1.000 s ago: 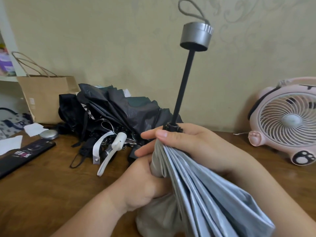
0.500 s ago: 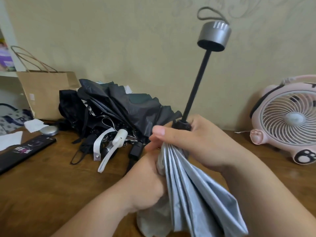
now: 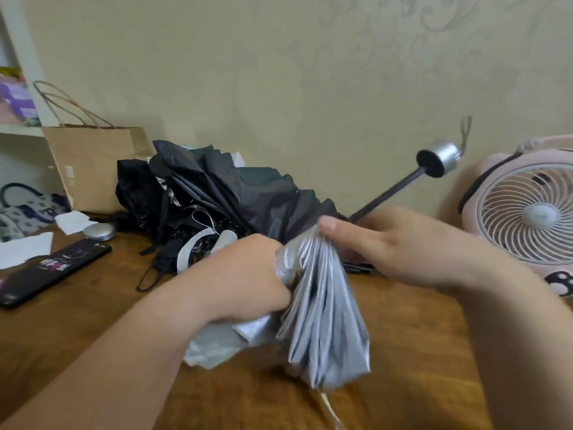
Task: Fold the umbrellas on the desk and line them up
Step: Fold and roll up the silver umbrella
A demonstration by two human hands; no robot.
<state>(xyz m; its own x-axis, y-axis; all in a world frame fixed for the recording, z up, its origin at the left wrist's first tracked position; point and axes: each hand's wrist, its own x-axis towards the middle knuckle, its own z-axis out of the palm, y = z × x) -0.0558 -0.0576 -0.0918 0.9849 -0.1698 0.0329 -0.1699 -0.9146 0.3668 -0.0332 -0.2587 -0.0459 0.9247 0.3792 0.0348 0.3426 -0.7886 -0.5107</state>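
I hold a silver-grey umbrella point(image 3: 322, 321) above the wooden desk point(image 3: 93, 321). Its pleated canopy hangs down between my hands. My left hand point(image 3: 248, 274) grips the bunched fabric near the top. My right hand point(image 3: 387, 246) is wrapped round the canopy's top, where the black shaft comes out, thumb lying across the folds. The shaft slants up to the right, ending in a silver handle point(image 3: 440, 158) with a loop cord. A heap of black umbrellas point(image 3: 217, 193) lies unfolded at the back of the desk, with white straps showing.
A pink desk fan point(image 3: 527, 212) stands at the right by the wall. A brown paper bag point(image 3: 93, 162), a small silver disc point(image 3: 98, 232), tissues point(image 3: 24, 249) and a black phone point(image 3: 52, 271) lie at the left.
The umbrella has tilted from nearly upright to slanting right, so the handle dropped low toward the fan. Both hands kept their hold and shifted right with it.
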